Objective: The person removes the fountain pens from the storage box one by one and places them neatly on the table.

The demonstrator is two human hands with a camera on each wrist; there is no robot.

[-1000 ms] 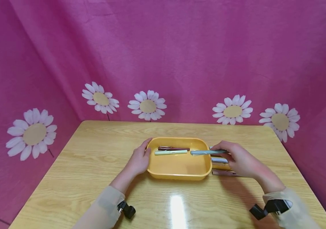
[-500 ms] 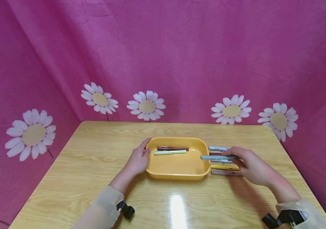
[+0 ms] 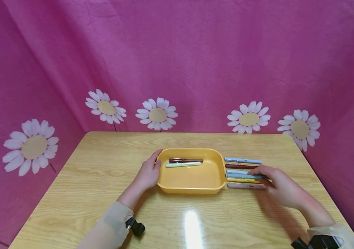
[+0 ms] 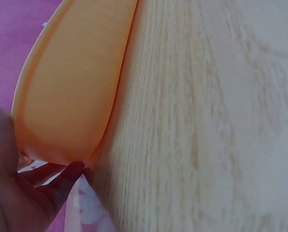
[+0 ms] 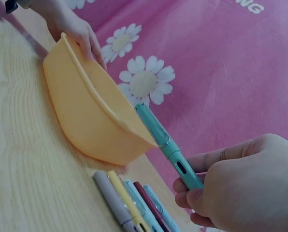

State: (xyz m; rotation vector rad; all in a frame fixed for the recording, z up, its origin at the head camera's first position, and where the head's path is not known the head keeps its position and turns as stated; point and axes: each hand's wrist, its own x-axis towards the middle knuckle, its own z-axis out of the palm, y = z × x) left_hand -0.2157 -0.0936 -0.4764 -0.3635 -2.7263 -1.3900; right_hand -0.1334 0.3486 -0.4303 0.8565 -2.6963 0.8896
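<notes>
Teal pen (image 5: 170, 151) pinched in our right grip (image 3: 282, 185), we are shifting it from the tray (image 3: 192, 179) to above the pen row (image 5: 142, 205), leaving two pens (image 3: 183, 164) inside; our left grip (image 3: 149, 175) is clasping the tray.

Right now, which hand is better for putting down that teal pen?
The right hand, I'd say: it pinches the teal pen over the other pens. The left hand grips the yellow tub at the end away from those pens.
</notes>
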